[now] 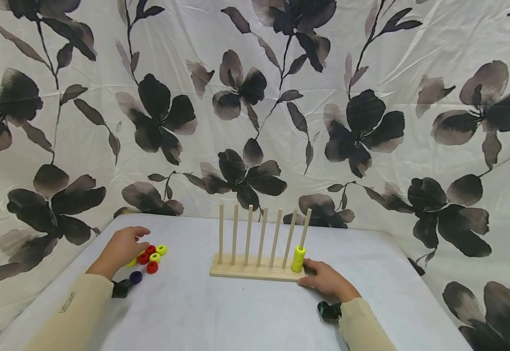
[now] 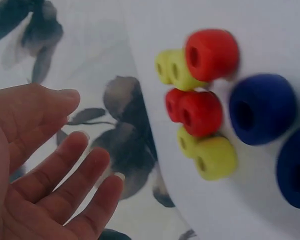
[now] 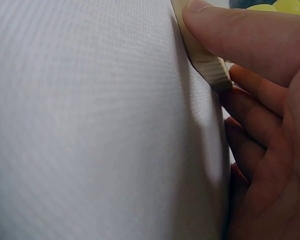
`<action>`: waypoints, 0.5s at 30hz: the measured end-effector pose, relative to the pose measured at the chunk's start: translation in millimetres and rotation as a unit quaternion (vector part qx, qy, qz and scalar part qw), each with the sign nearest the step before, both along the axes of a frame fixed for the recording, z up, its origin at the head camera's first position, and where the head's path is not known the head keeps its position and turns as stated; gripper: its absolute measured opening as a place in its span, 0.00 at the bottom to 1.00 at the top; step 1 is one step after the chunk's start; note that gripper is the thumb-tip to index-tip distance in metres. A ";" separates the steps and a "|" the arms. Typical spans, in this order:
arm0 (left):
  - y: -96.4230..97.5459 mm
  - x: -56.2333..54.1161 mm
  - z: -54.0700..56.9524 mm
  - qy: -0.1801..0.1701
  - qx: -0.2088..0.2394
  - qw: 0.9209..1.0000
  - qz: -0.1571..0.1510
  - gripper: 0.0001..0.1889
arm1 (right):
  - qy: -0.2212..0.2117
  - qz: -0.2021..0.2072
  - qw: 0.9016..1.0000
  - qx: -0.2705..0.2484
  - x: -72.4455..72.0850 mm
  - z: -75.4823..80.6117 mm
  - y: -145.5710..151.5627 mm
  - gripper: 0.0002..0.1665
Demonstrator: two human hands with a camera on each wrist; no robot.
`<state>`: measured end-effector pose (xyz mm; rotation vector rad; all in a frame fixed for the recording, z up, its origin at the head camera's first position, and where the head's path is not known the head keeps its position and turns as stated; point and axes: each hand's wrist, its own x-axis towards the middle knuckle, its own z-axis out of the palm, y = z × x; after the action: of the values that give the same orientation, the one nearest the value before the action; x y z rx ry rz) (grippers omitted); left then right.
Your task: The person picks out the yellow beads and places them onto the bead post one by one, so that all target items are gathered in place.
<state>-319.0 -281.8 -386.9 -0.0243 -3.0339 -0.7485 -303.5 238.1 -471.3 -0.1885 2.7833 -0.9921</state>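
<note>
My left hand (image 1: pixel 121 247) hovers at the left beside a cluster of loose beads, its fingers spread and holding nothing in the left wrist view. Red beads (image 2: pixel 202 114), yellow beads (image 2: pixel 217 159) and blue beads (image 2: pixel 262 110) lie there on the table. My right hand (image 1: pixel 328 280) grips the right end of a wooden peg board (image 1: pixel 255 273), the thumb (image 3: pixel 240 35) along its front edge and the fingers behind. Several upright pegs (image 1: pixel 249 234) stand in a row on the board. A stack of yellow beads (image 1: pixel 298 259) sits on the rightmost peg.
A white-covered table (image 1: pixel 220 317) carries everything. Behind it hangs a floral cloth (image 1: pixel 281 122), close to the table's back edge. Dark wrist devices (image 1: pixel 328 310) sit at both cuffs.
</note>
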 end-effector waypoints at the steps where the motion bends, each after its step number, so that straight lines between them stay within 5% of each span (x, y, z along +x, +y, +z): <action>1: -1.9 -1.1 -1.7 -0.008 0.000 1.000 0.007 0.25 | 0.002 0.001 1.000 0.002 -0.1 -0.5 0.2 0.45; 15: -18.0 -12.4 -23.0 -0.073 -0.007 0.997 0.038 0.27 | -0.006 -0.004 1.000 -0.008 1.2 0.8 -1.0 0.46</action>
<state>-331.4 -299.8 -409.8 0.1520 -3.1558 -0.7546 -302.3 237.1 -470.4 -0.1737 2.7694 -1.0130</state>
